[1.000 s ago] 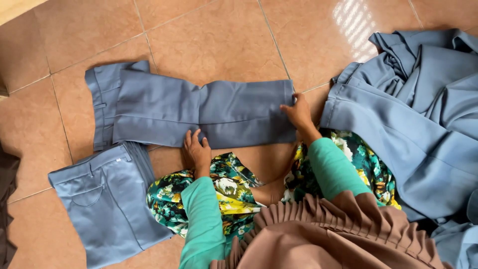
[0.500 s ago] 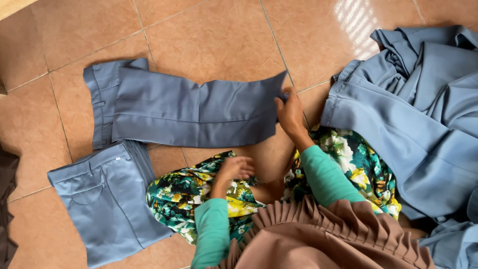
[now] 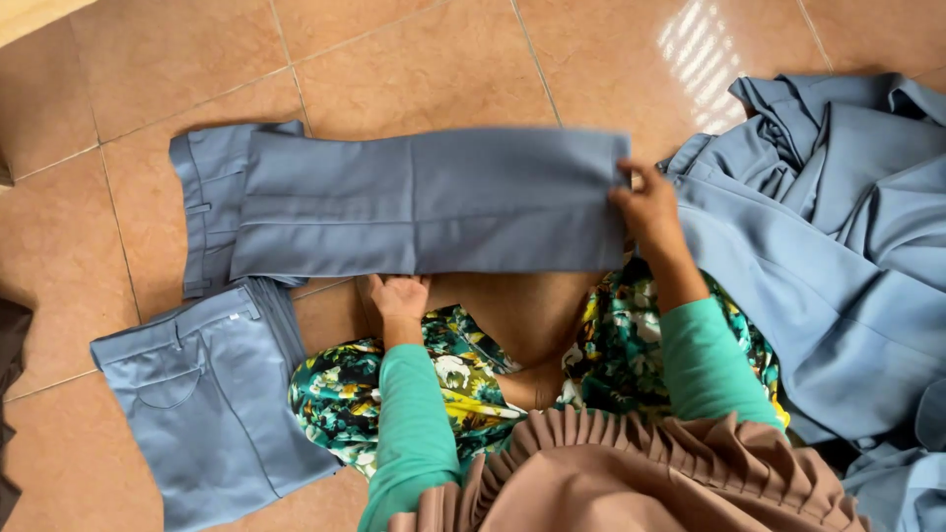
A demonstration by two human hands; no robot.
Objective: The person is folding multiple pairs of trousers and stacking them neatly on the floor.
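On the tiled floor [image 3: 414,59], near its left edge, lies a folded pair of blue-grey trousers [image 3: 212,394], back pocket up. Just above and to the right, another pair of blue-grey trousers [image 3: 424,202] lies stretched across the floor, its legs doubled over toward the waistband. The left hand [image 3: 399,296] presses its curled fingers on the lower edge of this pair. The right hand [image 3: 645,202] pinches the fold at the right end. Toward the right edge sits a loose heap of blue-grey garments [image 3: 828,256].
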